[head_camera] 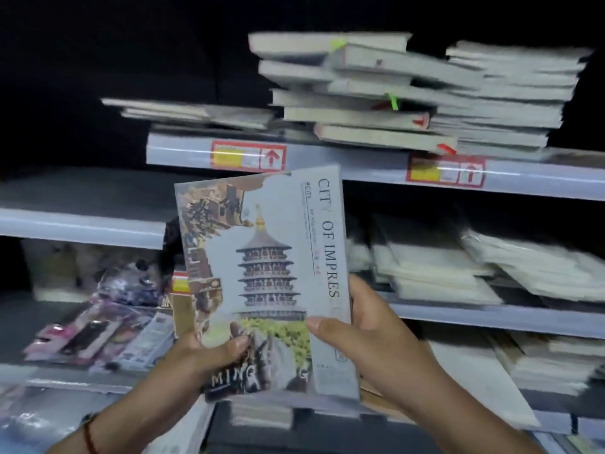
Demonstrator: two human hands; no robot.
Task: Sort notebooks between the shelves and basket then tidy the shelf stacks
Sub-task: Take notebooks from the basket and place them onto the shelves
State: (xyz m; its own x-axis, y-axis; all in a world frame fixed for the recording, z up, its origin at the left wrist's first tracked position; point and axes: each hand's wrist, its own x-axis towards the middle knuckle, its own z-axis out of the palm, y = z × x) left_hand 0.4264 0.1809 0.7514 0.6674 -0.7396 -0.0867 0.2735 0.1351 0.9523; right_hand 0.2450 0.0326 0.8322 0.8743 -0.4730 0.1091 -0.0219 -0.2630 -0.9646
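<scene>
Left grip and right grip both clasp, thumbs forward.

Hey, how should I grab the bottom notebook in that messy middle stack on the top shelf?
Probably by the corner of the bottom notebook that juts past the shelf edge, coming from the front. Steady the crooked stack above.

Dim room, black background, motion blur on shelf stacks, edges smeared, held notebook sharpest, faint sheen on shelf lip
</scene>
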